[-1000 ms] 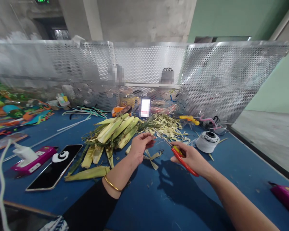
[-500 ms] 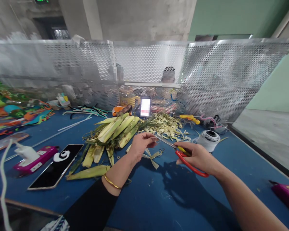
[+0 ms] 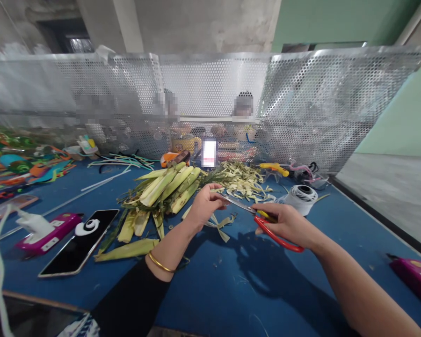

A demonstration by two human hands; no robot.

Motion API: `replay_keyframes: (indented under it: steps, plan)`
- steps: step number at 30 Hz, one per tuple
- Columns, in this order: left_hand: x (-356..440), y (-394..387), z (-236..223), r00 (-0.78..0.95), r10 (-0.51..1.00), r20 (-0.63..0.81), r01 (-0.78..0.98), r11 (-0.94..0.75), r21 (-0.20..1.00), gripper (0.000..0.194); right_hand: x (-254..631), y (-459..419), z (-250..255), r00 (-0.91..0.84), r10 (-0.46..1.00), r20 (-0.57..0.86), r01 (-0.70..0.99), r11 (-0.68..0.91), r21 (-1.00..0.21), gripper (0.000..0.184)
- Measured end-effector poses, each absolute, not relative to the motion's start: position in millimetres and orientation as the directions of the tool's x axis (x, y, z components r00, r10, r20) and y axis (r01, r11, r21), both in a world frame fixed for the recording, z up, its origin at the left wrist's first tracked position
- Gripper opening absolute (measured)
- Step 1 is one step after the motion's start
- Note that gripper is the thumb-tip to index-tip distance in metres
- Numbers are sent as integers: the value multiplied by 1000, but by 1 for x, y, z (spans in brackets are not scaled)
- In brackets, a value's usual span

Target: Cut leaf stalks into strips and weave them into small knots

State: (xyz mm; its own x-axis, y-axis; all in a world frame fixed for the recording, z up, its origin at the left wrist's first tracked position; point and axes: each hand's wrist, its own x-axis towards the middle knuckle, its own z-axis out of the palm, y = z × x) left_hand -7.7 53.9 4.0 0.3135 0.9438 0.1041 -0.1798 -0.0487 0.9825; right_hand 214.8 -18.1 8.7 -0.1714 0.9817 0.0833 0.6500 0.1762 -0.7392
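Blue tabletop (image 3: 214,285) | perforated partition (image 3: 214,79) | green wall (image 3: 323,23) | left hand (image 3: 204,207) pinching strip (image 3: 216,190) | right hand (image 3: 286,222) clamped on scissors (image 3: 272,234)

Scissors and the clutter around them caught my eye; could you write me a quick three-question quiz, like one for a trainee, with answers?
1. Which hand holds the scissors?

2. True or false: the gold bracelet is on the right arm.

3. What stands just beyond the right hand?
A) a hammer
B) a white spool
C) a flower vase

Key:
1. The right hand.
2. False: the bracelet is on the left arm.
3. B.
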Motion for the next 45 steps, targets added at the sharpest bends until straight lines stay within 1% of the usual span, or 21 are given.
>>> replay_keyframes:
  steps: [2,5,9,15,18,20,22,26,31,34,36,39,42,44,45]
  plan:
    - [-8,55,4,318,941,112,-178,-57,982,39,215,-18,9,-182,980,83,630,181,-755,56]
    - [-8,56,4,320,940,119,-166,-68,984,42,216,-17,10,-230,970,72,606,201,-770,47]
    - [-9,56,5,318,943,95,-153,-48,987,43,217,-16,10,-261,962,81,625,232,-745,40]
    - [-10,60,0,302,947,110,-139,-71,988,41,218,-16,10,-205,964,169,707,266,-655,44]
    - [-11,61,-2,290,951,103,-139,-64,988,39,216,-15,9,-104,972,211,721,220,-657,52]
    - [-11,61,-3,299,953,56,-169,-5,986,37,215,-13,8,-6,974,228,742,158,-652,59]
    - [-11,59,-2,318,948,-8,-234,87,968,33,214,-12,6,49,973,227,772,107,-627,63]
    - [-9,55,0,328,940,-97,-347,215,913,20,212,-8,0,74,969,236,796,85,-600,59]
    - [-7,52,3,319,937,-143,-438,280,854,8,211,-5,-11,61,972,226,725,113,-679,56]
    - [-6,51,4,323,932,-165,-501,317,805,10,209,-5,-16,21,975,220,641,156,-752,57]
    - [-5,50,4,321,928,-188,-551,344,760,13,206,-7,-17,-17,976,215,608,181,-773,56]
    - [-3,49,5,314,921,-229,-612,381,693,17,202,-9,-16,-52,970,238,623,217,-751,53]
    - [-3,48,4,329,912,-244,-641,405,652,17,199,-11,-16,-51,966,252,669,220,-710,51]
    - [-3,49,4,330,912,-243,-645,406,647,16,197,-11,-15,-27,970,243,735,184,-653,49]
    - [-4,49,4,324,913,-246,-641,403,653,15,196,-11,-14,-11,972,234,783,154,-603,48]
